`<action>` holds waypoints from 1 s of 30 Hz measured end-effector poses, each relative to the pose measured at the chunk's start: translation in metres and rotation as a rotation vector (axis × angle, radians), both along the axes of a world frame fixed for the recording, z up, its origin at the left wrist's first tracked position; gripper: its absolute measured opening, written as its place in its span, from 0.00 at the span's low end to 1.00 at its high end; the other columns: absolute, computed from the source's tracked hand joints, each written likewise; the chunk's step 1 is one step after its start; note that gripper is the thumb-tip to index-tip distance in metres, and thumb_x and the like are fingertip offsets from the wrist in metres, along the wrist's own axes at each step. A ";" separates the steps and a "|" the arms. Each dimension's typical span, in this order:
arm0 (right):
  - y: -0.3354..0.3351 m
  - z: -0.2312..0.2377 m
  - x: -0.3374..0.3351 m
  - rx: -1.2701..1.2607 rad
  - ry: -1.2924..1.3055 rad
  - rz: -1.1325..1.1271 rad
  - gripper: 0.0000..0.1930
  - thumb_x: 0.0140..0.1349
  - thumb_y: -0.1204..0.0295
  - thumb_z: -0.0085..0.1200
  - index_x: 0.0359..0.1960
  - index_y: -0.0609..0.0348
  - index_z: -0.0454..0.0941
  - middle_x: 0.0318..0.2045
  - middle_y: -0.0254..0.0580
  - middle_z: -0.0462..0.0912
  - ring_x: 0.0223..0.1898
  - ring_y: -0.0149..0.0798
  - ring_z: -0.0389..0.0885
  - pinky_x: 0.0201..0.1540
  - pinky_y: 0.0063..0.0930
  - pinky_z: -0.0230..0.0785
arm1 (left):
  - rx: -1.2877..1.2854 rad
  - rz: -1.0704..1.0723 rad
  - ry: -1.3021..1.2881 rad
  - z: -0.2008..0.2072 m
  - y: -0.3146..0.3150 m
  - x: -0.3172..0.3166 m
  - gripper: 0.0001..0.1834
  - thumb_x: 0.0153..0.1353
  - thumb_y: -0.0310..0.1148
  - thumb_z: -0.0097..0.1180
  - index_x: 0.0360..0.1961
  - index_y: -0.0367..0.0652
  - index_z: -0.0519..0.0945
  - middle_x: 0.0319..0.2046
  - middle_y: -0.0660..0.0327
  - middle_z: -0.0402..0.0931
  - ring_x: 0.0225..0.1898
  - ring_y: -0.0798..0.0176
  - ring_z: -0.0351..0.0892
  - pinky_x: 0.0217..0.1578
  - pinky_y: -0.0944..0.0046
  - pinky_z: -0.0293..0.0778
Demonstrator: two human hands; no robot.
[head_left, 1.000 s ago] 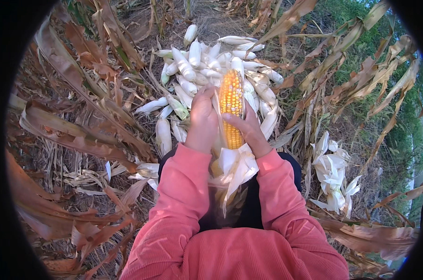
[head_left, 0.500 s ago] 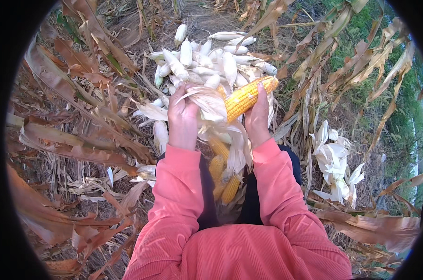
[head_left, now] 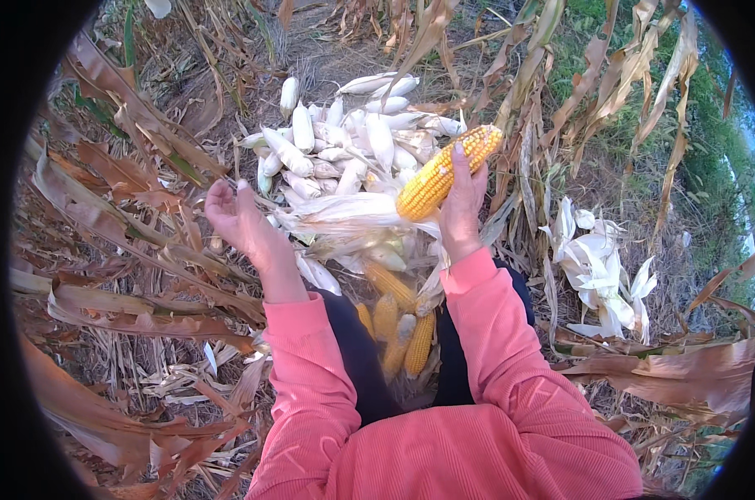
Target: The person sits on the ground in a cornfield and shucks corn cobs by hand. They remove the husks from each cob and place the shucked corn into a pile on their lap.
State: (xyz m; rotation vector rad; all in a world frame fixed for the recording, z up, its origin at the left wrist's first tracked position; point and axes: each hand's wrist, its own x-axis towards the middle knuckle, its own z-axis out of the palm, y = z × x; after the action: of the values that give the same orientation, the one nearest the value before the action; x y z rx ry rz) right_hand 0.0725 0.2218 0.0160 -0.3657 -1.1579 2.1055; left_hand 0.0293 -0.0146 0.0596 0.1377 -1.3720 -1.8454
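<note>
- Right hand (head_left: 461, 208) is wrapped around the yellow cob (head_left: 444, 173), held above the pile of unhusked ears (head_left: 344, 142).
- Left hand (head_left: 240, 221) is spread, holding nothing.
- Husk (head_left: 344, 212) seems attached at the cob's base; grip it low, then pull.

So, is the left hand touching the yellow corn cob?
Apart. In the head view the open left hand is off to the side of the yellow corn cob, which the right hand grips.
</note>
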 end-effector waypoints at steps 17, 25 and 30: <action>-0.037 0.014 0.014 0.615 0.113 0.246 0.26 0.54 0.71 0.63 0.53 0.66 0.68 0.46 0.46 0.73 0.49 0.38 0.72 0.56 0.27 0.62 | -0.387 -0.978 -0.166 -0.067 0.114 0.017 0.28 0.47 0.22 0.63 0.51 0.37 0.69 0.42 0.57 0.76 0.43 0.61 0.77 0.43 0.62 0.73; -0.032 0.032 0.020 0.442 0.205 0.336 0.07 0.59 0.80 0.56 0.39 0.67 0.76 0.42 0.38 0.74 0.44 0.29 0.73 0.50 0.21 0.65 | -0.096 -1.249 -0.227 -0.033 0.098 0.031 0.28 0.40 0.16 0.62 0.48 0.39 0.72 0.42 0.63 0.74 0.45 0.67 0.75 0.46 0.66 0.72; -0.029 0.040 0.024 0.500 0.179 0.296 0.06 0.56 0.81 0.57 0.35 0.65 0.77 0.37 0.37 0.75 0.40 0.29 0.73 0.46 0.21 0.66 | -0.009 -1.288 -0.276 -0.034 0.097 0.033 0.29 0.38 0.14 0.60 0.46 0.40 0.73 0.41 0.64 0.73 0.45 0.66 0.74 0.45 0.66 0.72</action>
State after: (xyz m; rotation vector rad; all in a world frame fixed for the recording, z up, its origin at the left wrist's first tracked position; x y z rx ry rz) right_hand 0.0963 0.1933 0.0559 0.2347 -1.6449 1.9441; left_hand 0.0626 0.0828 0.0254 -0.6812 -1.8531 -2.9086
